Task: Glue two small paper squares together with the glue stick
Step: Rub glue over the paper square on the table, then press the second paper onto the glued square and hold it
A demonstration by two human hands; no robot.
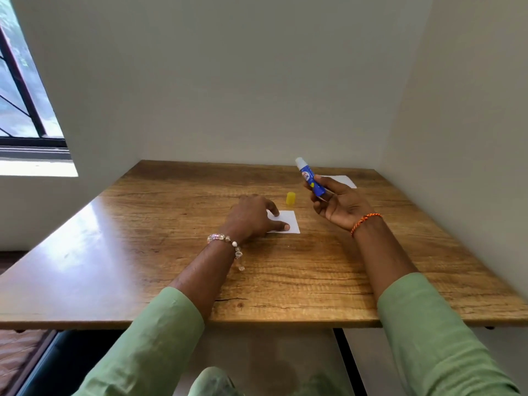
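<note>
While head view shows the near paper square (285, 222) flat on the counter (143, 224) | left hand (254, 218) presses it with straight fingertips | right hand (340, 204) grips uncapped glue stick (310, 178), raised | second square (341, 180) far right; yellow cap (290, 198) apart | risk: loose sheet slides or creases under glue drag | containers: none.
</note>
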